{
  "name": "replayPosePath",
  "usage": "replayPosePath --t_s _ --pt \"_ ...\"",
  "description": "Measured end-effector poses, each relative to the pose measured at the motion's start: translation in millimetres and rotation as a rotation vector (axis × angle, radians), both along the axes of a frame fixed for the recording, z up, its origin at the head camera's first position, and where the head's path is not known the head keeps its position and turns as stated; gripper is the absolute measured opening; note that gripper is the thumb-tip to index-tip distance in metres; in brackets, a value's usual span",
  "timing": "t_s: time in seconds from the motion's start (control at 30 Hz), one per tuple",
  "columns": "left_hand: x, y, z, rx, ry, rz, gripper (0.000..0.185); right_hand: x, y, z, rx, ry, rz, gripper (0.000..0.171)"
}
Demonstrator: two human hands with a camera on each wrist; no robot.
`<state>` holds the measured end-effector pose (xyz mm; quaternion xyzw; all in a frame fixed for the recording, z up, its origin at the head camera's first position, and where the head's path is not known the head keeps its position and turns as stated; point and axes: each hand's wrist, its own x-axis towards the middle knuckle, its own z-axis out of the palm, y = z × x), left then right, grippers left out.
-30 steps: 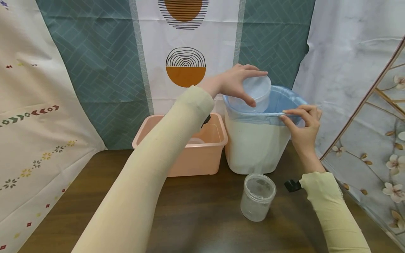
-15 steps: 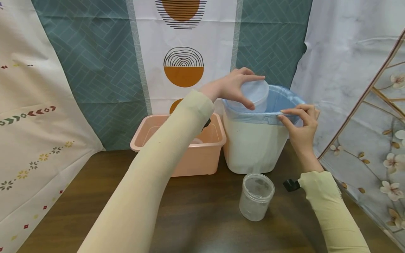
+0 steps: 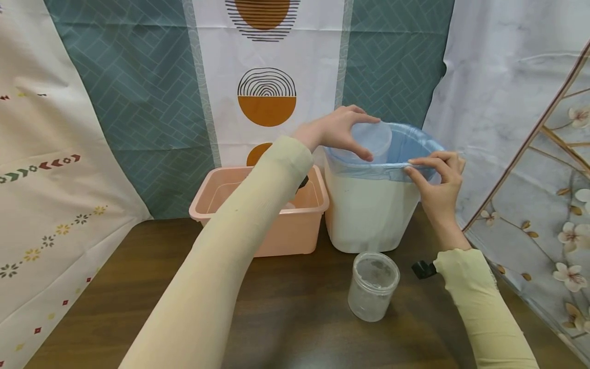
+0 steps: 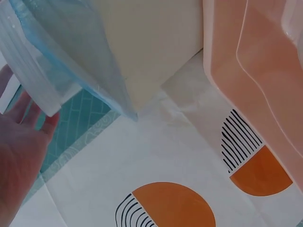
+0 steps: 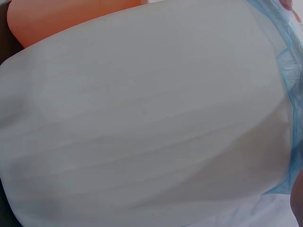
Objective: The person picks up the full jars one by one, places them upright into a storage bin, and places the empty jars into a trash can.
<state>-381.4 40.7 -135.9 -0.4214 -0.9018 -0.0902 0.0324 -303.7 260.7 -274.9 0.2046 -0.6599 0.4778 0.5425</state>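
Observation:
My left hand grips a round translucent plastic container by its side, thumb in front and fingers behind. The container is partly down inside the mouth of a white bin, and its lower part shows faintly through the liner. In the left wrist view, my fingers curl at the container's ridged rim. A blue plastic bag lines the bin, folded over its edge. Between thumb and forefinger, my right hand pinches that fold at the front right.
In front of the bin, a clear plastic jar stands upright on the dark wooden table. To the bin's left is a pink basin, partly behind the left arm. Patterned cloths hang behind and at both sides.
My left hand has lowered the container further into the lined bin. The right hand keeps its pinch on the bag's edge.

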Motion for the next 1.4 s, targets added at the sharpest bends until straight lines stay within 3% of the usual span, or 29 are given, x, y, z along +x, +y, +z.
replayPosePath --t_s 0.27,0.73,1.03,1.4 --pt "-3.7 7.9 -4.3 -0.045 0.01 -0.015 0.081 2.1 -0.3 1.5 0.008 0.004 0.005 0.022" --pt "-1.7 3.3 -3.1 -0.046 0.008 -0.011 0.076 -0.6 -1.2 1.7 0.011 0.01 -0.001 0.022" --pt "1.0 -0.4 -8.6 -0.073 -0.064 0.015 0.081 2.5 -2.8 1.7 0.003 0.015 0.005 0.019" --pt "8.1 -7.3 -13.1 -0.056 -0.048 -0.041 0.078 1.3 -2.5 1.7 -0.008 -0.015 0.002 0.018"
